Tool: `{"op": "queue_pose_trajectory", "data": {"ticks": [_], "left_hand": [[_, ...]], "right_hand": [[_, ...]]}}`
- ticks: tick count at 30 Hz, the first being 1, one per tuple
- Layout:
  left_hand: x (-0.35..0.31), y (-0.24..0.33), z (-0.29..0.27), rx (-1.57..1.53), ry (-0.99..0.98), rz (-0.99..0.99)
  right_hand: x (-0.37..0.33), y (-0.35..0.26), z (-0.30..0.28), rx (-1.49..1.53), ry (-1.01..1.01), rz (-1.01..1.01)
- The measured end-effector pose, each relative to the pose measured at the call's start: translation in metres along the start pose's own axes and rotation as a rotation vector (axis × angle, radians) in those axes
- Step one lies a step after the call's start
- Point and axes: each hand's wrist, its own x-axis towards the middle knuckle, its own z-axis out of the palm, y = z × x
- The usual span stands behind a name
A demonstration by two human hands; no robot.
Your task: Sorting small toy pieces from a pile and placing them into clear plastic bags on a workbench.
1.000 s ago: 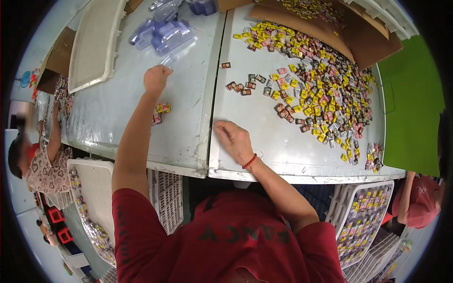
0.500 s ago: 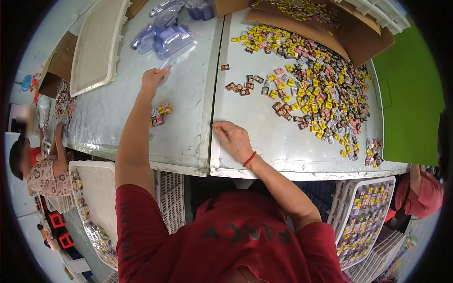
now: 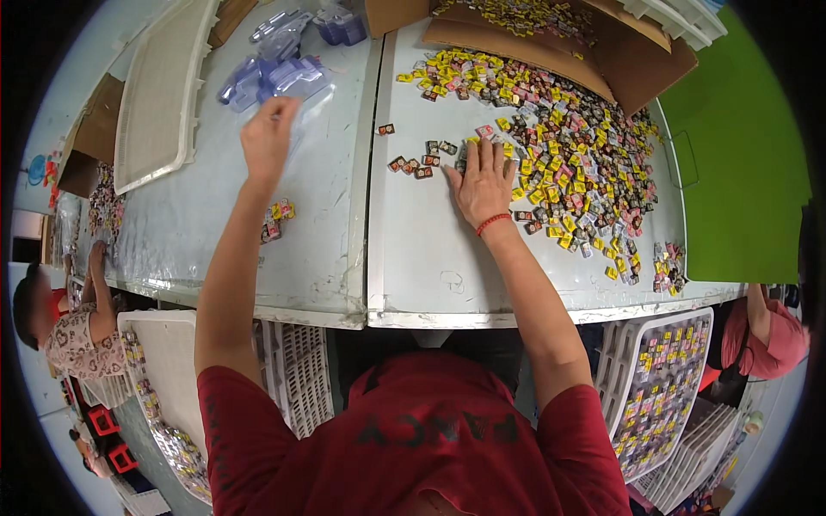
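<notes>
My left hand [image 3: 267, 142] is raised over the left part of the table, just in front of a heap of clear plastic trays [image 3: 292, 76]. Its fingers are drawn together and slightly blurred; a faint transparent edge shows beside them, but what they hold cannot be made out. On the right part, my right hand [image 3: 484, 185], with a red bead bracelet [image 3: 493, 224], lies palm down with fingers spread. It touches the left edge of a broad spread of small yellow, pink, black and grey packets [image 3: 594, 163]. A small cluster of packets [image 3: 275, 221] sits nearer me on the left.
An open cardboard box [image 3: 619, 64] with more packets stands at the far right. A white plastic tray [image 3: 163, 95] leans at the far left. Filled trays [image 3: 667, 387] stand below the table edge. A co-worker [image 3: 82, 318] is at the left, another [image 3: 770, 335] at the right.
My right hand has moved away from me and to the right, from bare table onto the packets, its fingers spreading. My left hand has shifted slightly away from me toward the clear trays. The view has moved slightly.
</notes>
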Motion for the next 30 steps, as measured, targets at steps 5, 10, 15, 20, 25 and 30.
{"op": "queue_pose_trajectory", "data": {"ticks": [5, 10, 15, 20, 25, 30], "left_hand": [[-0.12, 0.053, 0.02, -0.137, -0.249, 0.643], [-0.195, 0.106, 0.046, -0.166, -0.401, 0.738], [-0.186, 0.112, 0.062, -0.292, -0.43, 0.59], [-0.132, 0.105, 0.089, -0.207, -0.436, 0.545], [-0.117, 0.089, 0.113, -0.251, -0.602, 0.57], [-0.126, 0.086, 0.103, -0.266, -0.656, 0.48]], "right_hand": [[-0.02, 0.006, -0.011, 0.112, -0.14, -0.281], [-0.039, 0.035, -0.038, 0.19, -0.236, -0.625], [-0.036, 0.071, -0.043, 0.373, -0.181, -0.502], [-0.037, 0.095, -0.04, 0.469, 0.166, -0.153], [-0.046, 0.067, -0.074, 0.429, 0.16, -0.208], [-0.088, 0.028, -0.09, 0.426, -0.021, -0.183]]}}
